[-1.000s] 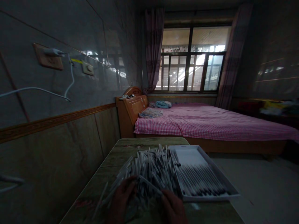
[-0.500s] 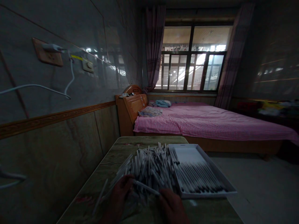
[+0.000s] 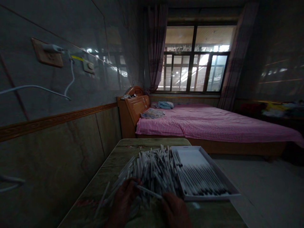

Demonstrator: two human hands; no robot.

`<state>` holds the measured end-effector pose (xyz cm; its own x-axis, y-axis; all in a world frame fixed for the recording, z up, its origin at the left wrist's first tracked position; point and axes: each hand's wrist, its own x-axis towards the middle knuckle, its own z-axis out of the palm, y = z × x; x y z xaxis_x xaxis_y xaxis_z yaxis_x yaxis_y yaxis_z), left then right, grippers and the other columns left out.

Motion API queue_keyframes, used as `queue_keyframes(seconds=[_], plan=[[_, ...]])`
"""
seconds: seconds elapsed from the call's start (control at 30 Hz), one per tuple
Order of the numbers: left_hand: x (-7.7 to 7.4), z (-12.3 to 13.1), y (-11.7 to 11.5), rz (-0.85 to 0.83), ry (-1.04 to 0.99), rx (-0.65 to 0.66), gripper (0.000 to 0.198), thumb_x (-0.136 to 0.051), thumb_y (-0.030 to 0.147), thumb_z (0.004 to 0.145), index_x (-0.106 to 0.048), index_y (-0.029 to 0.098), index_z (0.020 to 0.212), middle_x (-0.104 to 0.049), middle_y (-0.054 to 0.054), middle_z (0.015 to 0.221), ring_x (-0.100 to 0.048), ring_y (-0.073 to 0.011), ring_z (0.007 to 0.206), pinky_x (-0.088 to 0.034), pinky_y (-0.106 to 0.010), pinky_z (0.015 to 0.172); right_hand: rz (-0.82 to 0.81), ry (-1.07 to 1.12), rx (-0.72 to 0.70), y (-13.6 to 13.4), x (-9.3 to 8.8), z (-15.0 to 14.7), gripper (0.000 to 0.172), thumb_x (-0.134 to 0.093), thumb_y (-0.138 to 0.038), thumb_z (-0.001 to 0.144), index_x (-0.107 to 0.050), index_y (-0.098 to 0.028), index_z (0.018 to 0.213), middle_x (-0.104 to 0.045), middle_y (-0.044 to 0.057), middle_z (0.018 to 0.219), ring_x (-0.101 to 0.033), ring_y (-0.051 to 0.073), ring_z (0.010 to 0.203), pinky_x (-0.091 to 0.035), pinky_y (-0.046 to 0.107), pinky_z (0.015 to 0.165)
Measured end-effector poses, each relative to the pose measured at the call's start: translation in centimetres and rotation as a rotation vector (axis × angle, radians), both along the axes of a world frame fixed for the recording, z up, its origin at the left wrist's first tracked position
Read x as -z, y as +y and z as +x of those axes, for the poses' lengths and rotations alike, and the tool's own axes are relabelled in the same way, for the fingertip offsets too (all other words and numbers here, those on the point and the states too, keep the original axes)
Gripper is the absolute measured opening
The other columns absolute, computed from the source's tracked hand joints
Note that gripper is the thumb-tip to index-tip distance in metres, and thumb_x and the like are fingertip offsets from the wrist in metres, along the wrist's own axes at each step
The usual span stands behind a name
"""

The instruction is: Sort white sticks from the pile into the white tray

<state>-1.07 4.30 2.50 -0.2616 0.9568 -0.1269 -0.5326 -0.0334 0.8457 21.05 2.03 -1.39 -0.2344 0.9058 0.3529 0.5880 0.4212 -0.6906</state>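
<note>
A slim whitish pen is stretched between my two hands, above the near side of a heap of similar pens. My left hand is closed on its left end, and my right hand pinches its right end. Many pale pens are piled loosely on the table just beyond my hands. To the right of the pile, a shallow white box holds a slanted row of pens with dark ends. In the dim light the fine detail of the held pen is hard to make out.
The small table has a greenish, wood-like top. One stray pen lies left of my left hand. A bed with a pink checked sheet stands beyond the table, and a tiled wall runs along the left.
My left hand has turned slightly, and its fingers now cover a little more of the pen's left end. My right hand, the pile and the box look the same.
</note>
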Motion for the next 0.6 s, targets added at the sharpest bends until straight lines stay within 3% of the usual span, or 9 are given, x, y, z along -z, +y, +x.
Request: queue_keyframes(seconds=[0.17,0.33,0.6], plan=[[-0.6,0.4,-0.3,-0.033,-0.065,-0.012,0.051,-0.098,0.048,0.036,-0.077,0.019,0.072,-0.081,-0.002,0.075,-0.076,-0.0195,0.073,-0.061,-0.025,0.065,0.046,-0.034,0.005,0.1,0.5,0.0,0.026,-0.048,-0.033,0.100,-0.068,-0.022,0.087,-0.074,0.004,0.083,-0.071,0.021,0.077,-0.045,0.025,0.067],[-0.7,0.3,-0.2,-0.010,-0.088,-0.036,0.049,-0.098,0.047,0.039,-0.077,0.019,0.073,-0.081,-0.001,0.075,-0.076,-0.0199,0.074,-0.062,-0.026,0.067,0.105,-0.004,0.006,0.3,1.3,0.1,0.026,-0.048,-0.034,0.101,-0.068,-0.024,0.089,-0.074,0.003,0.083,-0.071,0.019,0.077,-0.045,0.023,0.068],[-0.5,0.7,-0.2,-0.021,-0.002,-0.065,0.054,-0.098,0.048,0.036,-0.076,0.018,0.075,-0.081,-0.003,0.071,-0.077,-0.0205,0.069,-0.062,-0.026,0.065,0.125,-0.050,-0.013,-0.1,0.1,-0.2,0.023,-0.046,-0.027,0.099,-0.066,-0.023,0.089,-0.073,0.004,0.084,-0.070,0.018,0.077,-0.047,0.023,0.067]])
